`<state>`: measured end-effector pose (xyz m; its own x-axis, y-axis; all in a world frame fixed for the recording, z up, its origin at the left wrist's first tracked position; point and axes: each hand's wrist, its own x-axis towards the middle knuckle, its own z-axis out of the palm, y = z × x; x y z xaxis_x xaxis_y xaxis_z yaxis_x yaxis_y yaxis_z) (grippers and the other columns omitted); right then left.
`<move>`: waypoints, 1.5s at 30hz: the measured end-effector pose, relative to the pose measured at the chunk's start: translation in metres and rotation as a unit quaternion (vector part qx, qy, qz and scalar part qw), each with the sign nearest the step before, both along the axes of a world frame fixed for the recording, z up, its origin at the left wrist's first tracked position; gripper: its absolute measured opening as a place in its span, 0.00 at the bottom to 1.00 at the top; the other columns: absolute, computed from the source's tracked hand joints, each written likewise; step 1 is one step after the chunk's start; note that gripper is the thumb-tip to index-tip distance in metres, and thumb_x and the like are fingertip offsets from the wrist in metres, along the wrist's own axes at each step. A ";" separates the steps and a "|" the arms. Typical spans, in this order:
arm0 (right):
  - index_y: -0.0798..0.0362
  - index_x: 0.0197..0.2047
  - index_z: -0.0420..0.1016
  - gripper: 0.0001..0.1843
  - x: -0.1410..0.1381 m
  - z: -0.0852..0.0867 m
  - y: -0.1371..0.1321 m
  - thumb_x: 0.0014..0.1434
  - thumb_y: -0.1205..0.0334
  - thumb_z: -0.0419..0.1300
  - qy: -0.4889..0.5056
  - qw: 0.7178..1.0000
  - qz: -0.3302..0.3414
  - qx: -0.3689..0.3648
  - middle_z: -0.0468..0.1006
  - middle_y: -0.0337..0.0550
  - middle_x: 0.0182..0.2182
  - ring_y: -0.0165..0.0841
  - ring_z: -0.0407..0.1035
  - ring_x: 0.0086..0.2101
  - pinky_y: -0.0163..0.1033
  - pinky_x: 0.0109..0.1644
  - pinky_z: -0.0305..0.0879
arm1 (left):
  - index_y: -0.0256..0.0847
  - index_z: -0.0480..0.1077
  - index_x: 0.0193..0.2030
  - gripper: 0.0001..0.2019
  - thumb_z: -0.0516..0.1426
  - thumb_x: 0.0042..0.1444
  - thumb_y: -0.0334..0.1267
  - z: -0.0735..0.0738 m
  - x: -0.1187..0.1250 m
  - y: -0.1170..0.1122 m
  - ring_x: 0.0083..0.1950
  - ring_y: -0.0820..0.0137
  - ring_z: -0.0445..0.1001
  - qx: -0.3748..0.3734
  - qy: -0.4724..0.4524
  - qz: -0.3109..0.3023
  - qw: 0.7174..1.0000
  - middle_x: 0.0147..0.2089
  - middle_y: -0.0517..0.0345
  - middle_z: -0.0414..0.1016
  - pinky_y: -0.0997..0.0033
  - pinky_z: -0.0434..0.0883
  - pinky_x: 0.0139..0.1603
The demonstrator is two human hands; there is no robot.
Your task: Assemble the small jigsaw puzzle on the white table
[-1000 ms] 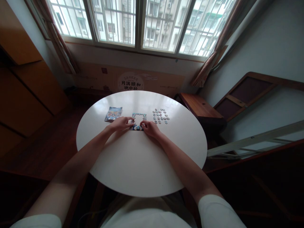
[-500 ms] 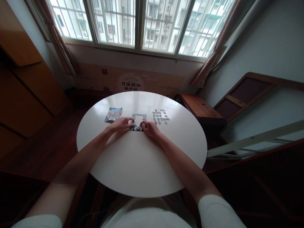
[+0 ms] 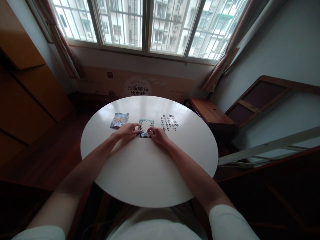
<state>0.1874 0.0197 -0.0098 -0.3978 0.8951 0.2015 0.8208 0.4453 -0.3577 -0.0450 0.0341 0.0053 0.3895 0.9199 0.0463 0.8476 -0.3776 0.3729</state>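
A partly joined jigsaw puzzle (image 3: 146,120) lies flat on the white round table (image 3: 150,173), its joined border framing a pale middle. My left hand (image 3: 129,129) rests at its left side, thumb and forefinger a little apart, their tips on the border. At the lower right of the frame, my right hand (image 3: 158,134) is closed in a pinch on what looks like a puzzle piece, mostly covered by the fingers. Loose puzzle pieces (image 3: 168,125) are spread in rough rows to the right of that hand.
A colourful printed packet or sheet (image 3: 120,120) lies left of the puzzle. Beyond the table are a barred window (image 3: 122,25) and a wooden bench or stool (image 3: 212,111) at the right. Orange cabinets (image 3: 30,96) stand at the left.
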 end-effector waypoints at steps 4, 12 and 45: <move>0.46 0.48 0.79 0.15 -0.001 0.001 -0.001 0.64 0.60 0.53 -0.005 1.000 -0.004 -0.008 0.81 0.41 0.33 0.34 0.73 0.35 0.34 0.42 0.61 | 0.44 0.73 0.58 0.26 0.54 0.58 0.55 -0.002 0.000 0.002 0.28 0.70 0.68 0.001 0.002 0.003 1.000 0.28 0.60 0.74 0.74 0.56 0.29; 0.46 0.48 0.78 0.15 -0.001 0.001 0.000 0.64 0.60 0.53 -0.003 1.000 0.000 -0.008 0.81 0.41 0.33 0.34 0.73 0.35 0.34 0.42 0.61 | 0.44 0.73 0.58 0.26 0.54 0.58 0.54 0.002 0.001 -0.002 0.28 0.70 0.69 -0.002 0.008 0.005 1.000 0.27 0.60 0.74 0.73 0.56 0.30; 0.46 0.47 0.79 0.14 0.000 0.002 -0.001 0.63 0.60 0.54 -0.001 1.000 -0.001 -0.009 0.80 0.40 0.31 0.33 0.72 0.33 0.34 0.41 0.61 | 0.45 0.72 0.60 0.28 0.53 0.58 0.56 0.001 0.001 0.000 0.29 0.69 0.70 -0.004 0.011 0.003 1.000 0.29 0.59 0.75 0.73 0.57 0.30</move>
